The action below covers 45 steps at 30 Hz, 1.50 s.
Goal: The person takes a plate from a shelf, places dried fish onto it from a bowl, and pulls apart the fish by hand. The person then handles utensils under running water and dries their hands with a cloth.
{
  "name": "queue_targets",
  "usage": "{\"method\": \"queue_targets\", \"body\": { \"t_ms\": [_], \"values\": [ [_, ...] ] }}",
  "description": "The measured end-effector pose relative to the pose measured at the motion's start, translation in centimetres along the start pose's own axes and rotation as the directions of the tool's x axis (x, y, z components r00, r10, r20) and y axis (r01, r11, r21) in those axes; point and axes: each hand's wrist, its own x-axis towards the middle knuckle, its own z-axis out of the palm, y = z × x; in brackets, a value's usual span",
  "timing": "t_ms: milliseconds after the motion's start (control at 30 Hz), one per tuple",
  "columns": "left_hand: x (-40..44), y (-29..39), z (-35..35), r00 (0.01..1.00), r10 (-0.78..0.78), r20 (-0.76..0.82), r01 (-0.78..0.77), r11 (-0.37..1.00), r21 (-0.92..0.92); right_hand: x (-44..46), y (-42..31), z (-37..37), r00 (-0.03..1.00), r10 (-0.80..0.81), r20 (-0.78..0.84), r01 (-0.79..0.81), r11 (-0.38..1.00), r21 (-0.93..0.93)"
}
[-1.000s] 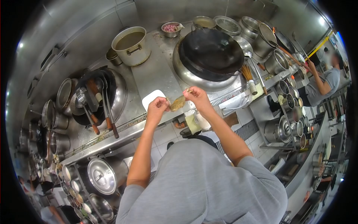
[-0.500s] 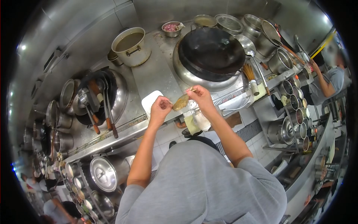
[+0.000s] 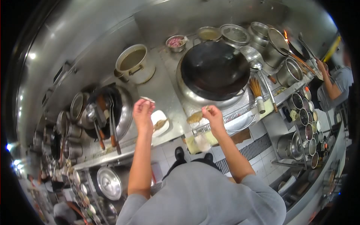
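One piece (image 3: 160, 124) on the dish (image 3: 158, 114) — another piece (image 3: 194, 117) off it, pinched by right hand (image 3: 213, 114); left hand (image 3: 143, 112) pinches something pale (image 3: 148, 99).

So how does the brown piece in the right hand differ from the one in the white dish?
The held piece is pinched in the right hand; the dish piece lies in the white dish. The held piece looks broader, the dish piece narrower. The held piece is nearer the wok than the dish piece. Both are brownish.
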Motion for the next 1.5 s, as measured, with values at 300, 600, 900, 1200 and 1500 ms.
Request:
{"method": "queue_targets", "body": {
  "t_ms": [300,600,900,1200,1500],
  "values": [
    [8.8,9.9,13.0,0.621,0.78,0.074,-0.778,0.604,0.173,-2.0,1.2,-2.7,0.972,0.034,-0.231,-0.069,0.987,-0.146],
    [36.0,-14.5,11.1,0.839,0.411,0.358,-0.527,0.442,0.726,-3.4,1.8,-2.4,0.892,-0.059,-0.447,0.001,0.992,-0.129],
    [9.6,-10.6,-1.3,0.914,0.128,0.384,-0.372,0.638,0.674,2.3,0.0,0.8,0.967,-0.102,-0.235,-0.021,0.883,-0.468],
    [-3.3,-2.2,-6.2,0.943,0.184,0.279,-0.333,0.58,0.744,6.6,-5.5,8.0,0.776,-0.227,0.588,0.591,0.588,-0.553],
    [-7.3,2.8,-3.6,0.949,0.18,0.261,-0.316,0.607,0.73,6.6,-6.5,12.1,0.762,-0.165,0.626,0.567,0.636,-0.523]
  ]
}}
